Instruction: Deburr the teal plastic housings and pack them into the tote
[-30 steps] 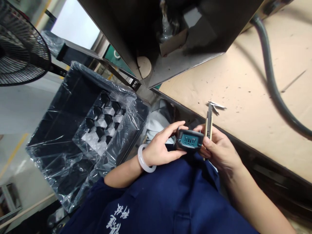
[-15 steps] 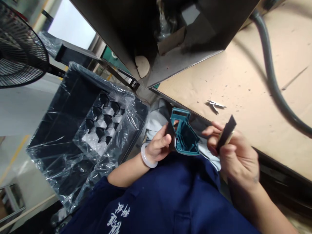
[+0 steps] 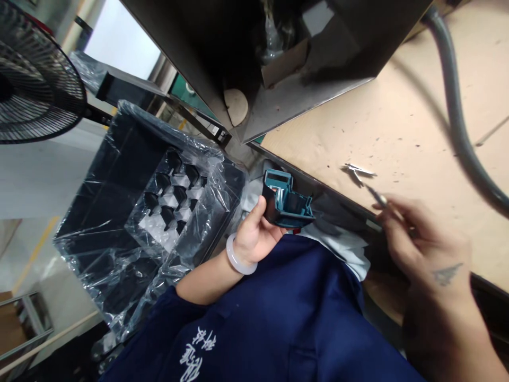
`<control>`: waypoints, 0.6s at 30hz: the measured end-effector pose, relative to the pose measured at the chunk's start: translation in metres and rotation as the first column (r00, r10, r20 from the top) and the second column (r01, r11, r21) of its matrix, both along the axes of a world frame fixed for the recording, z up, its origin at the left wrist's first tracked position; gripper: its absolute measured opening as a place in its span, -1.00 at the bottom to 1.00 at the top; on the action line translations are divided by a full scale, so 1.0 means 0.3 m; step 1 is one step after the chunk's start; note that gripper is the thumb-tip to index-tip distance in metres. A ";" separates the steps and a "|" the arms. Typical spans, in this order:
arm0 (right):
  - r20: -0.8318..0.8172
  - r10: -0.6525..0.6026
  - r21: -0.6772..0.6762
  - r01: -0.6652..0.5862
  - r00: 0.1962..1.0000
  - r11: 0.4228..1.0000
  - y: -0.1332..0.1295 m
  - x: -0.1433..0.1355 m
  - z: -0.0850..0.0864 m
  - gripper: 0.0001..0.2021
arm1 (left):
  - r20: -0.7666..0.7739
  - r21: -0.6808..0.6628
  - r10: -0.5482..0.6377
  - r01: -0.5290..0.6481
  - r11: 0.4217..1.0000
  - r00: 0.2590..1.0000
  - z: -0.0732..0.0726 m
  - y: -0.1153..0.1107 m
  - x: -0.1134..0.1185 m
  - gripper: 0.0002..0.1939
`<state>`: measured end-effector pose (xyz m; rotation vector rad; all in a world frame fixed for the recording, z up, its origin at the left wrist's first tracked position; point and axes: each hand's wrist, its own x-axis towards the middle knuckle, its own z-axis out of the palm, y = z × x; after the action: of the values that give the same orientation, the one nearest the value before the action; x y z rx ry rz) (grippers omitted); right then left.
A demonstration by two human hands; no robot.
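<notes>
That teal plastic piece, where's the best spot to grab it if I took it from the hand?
Probably by the boxy teal plastic piece's two outer side walls, coming from above right. The left hand already covers its lower left end, and the open hollow faces up, so the flat outer walls look easiest to pinch.

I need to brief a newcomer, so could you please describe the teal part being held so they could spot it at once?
Find the plastic-lined black crate. Just right of it, the left hand grips a teal plastic part, the only teal thing.
</notes>
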<state>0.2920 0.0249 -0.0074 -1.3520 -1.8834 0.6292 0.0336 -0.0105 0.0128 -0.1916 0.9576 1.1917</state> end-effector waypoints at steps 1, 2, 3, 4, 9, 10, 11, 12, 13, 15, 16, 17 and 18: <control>0.051 -0.040 0.025 0.038 0.998 0.999 0.023 0.015 -0.008 -0.80 | 0.023 -0.040 0.003 -0.002 0.999 1.000 0.009 0.009 0.004 -0.65; 0.087 -0.068 0.032 0.066 0.994 0.997 0.042 0.026 -0.011 -0.81 | 0.035 -0.065 0.009 -0.007 0.998 0.999 0.018 0.017 0.006 -0.57; 0.107 -0.084 0.021 0.082 0.991 0.996 0.053 0.032 -0.009 -0.80 | 0.037 -0.080 0.017 -0.014 0.997 0.999 0.026 0.023 0.009 -0.53; 0.099 -0.080 0.005 0.080 0.992 0.997 0.057 0.032 -0.003 -0.80 | 0.031 -0.090 0.028 -0.025 0.996 0.999 0.032 0.026 0.010 -0.50; -0.157 0.210 0.025 -0.209 0.965 0.978 -0.014 -0.050 0.057 -0.67 | 0.011 -0.095 0.084 -0.083 0.992 0.996 0.044 0.014 0.016 -0.45; -0.172 0.271 0.045 -0.268 0.947 0.962 -0.031 -0.074 0.068 -0.64 | 0.019 -0.086 0.093 -0.091 0.992 0.996 0.045 0.010 0.017 -0.44; -0.163 0.313 0.060 -0.307 0.936 0.950 -0.046 -0.096 0.075 -0.61 | 0.029 -0.079 0.096 -0.094 0.992 0.995 0.046 0.007 0.019 -0.43; -0.144 0.329 0.081 -0.320 0.933 0.944 -0.056 -0.116 0.080 -0.61 | 0.038 -0.076 0.094 -0.091 0.993 0.995 0.048 0.005 0.021 -0.42; -0.128 0.326 0.099 -0.315 0.937 0.944 -0.063 -0.131 0.081 -0.61 | 0.044 -0.077 0.089 -0.085 0.993 0.995 0.050 0.003 0.023 -0.42; -0.115 0.286 0.125 -0.272 0.951 0.954 -0.068 -0.152 0.077 -0.60 | 0.045 -0.093 0.079 -0.075 0.993 0.996 0.055 0.003 0.025 -0.44; -0.119 0.268 0.130 -0.253 0.956 0.959 -0.068 -0.157 0.073 -0.59 | 0.042 -0.100 0.077 -0.073 0.992 0.996 0.057 0.003 0.026 -0.45; -0.128 0.257 0.128 -0.241 0.958 0.962 -0.067 -0.159 0.069 -0.58 | 0.039 -0.103 0.076 -0.072 0.992 0.996 0.059 0.003 0.026 -0.47; -0.140 0.251 0.116 -0.236 0.958 0.965 -0.067 -0.160 0.067 -0.56 | 0.039 -0.101 0.076 -0.072 0.992 0.996 0.060 0.003 0.026 -0.47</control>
<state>0.2440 0.0050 0.0126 -0.9875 -1.9429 0.7309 0.0413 -0.0095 0.0310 -0.3332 0.9803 1.2041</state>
